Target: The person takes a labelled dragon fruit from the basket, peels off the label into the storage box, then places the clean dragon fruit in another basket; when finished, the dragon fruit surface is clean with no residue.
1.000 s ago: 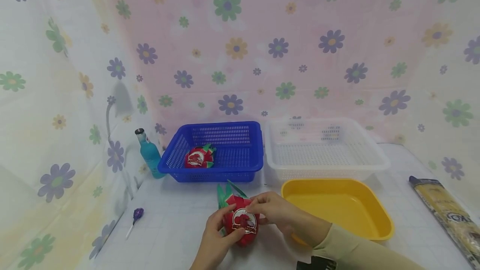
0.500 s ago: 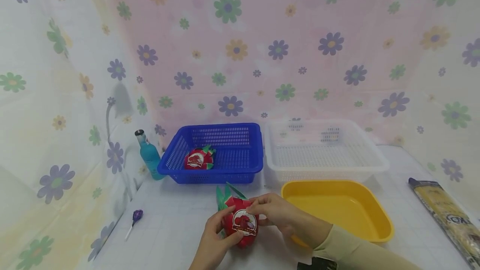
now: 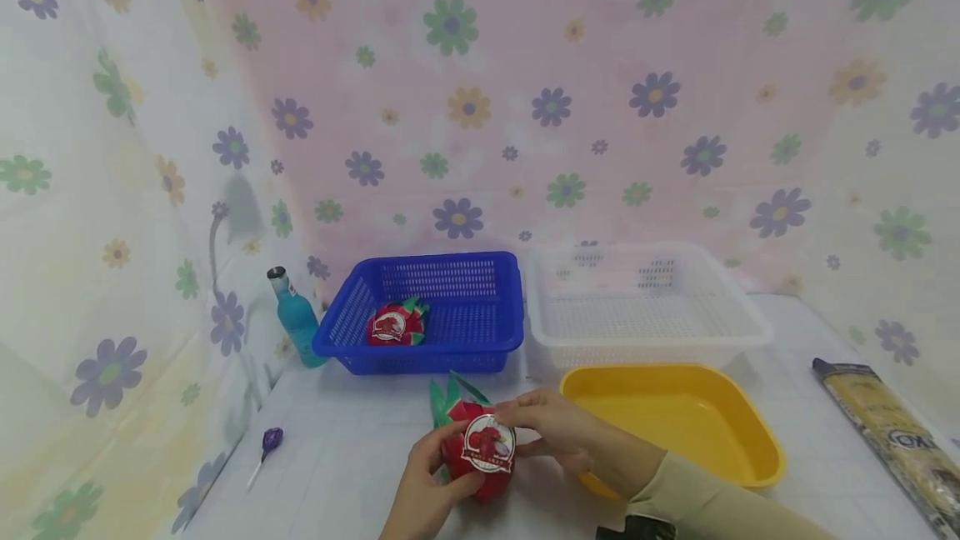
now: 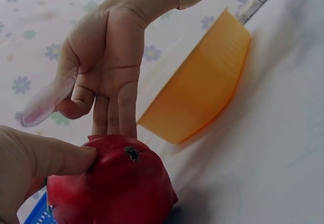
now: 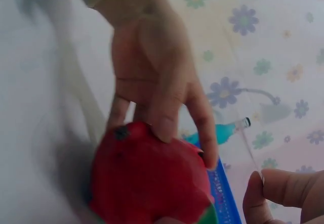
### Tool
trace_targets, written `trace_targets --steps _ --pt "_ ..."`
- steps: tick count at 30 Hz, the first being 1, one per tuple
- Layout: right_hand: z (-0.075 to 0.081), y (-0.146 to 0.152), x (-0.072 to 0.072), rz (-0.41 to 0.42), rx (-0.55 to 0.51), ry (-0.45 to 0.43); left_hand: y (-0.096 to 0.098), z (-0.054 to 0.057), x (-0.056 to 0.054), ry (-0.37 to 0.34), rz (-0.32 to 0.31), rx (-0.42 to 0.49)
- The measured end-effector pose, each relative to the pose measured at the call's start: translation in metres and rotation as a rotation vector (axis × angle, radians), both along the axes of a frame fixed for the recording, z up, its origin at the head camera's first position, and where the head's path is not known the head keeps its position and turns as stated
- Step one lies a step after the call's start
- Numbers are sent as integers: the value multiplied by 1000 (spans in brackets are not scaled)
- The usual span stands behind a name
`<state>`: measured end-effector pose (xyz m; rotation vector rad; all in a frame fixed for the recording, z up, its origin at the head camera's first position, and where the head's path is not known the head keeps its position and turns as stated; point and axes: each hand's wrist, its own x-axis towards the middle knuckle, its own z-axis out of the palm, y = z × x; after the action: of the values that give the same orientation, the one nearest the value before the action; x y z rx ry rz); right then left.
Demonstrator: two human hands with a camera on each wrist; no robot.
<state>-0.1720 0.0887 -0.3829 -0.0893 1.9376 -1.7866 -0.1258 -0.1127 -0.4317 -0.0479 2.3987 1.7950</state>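
Note:
A red dragon fruit (image 3: 491, 486) with green leaf tips lies on the white cloth in front of the blue basket. My left hand (image 3: 431, 477) grips it from the left, thumb low on the skin and fingers along its side. At its upper right, my right hand (image 3: 558, 432) pinches the edge of a round white-rimmed sticker (image 3: 489, 443) between thumb and index finger. Seen edge-on in the right wrist view, the sticker stands off the fruit as a thin line. The right hand's other fingers reach behind the fruit (image 4: 116, 183) in the left wrist view.
Behind stands a blue basket (image 3: 420, 362) holding another labelled dragon fruit (image 3: 393, 325). To its right are a white basket (image 3: 652, 348) and a yellow tray (image 3: 675, 407). A blue bottle (image 3: 298, 319) and a purple lollipop (image 3: 272, 440) are at left, a yellow packet (image 3: 888, 432) at right.
The sticker has lifted away from the fruit's skin, held by the right hand. The left hand keeps its grip. The head view has tilted slightly upward.

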Motion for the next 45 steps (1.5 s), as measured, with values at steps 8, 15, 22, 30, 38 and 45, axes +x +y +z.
trace_targets --steps 8,15,22,30,38,45 --pt "7 19 -4 36 49 117 0 -1 0 -7 -32 25" --pt "16 60 -10 72 204 257 1 -2 0 -39 -24 10" --pt "13 110 -24 89 246 251 4 -1 -2 -74 14 -14" --pt "2 136 -37 114 349 166 6 1 -5 -98 31 -17" --pt "-9 131 -43 110 449 134 6 1 -5 -78 31 -30" --pt "-17 128 -48 98 505 106 5 -1 -4 -75 28 -26"
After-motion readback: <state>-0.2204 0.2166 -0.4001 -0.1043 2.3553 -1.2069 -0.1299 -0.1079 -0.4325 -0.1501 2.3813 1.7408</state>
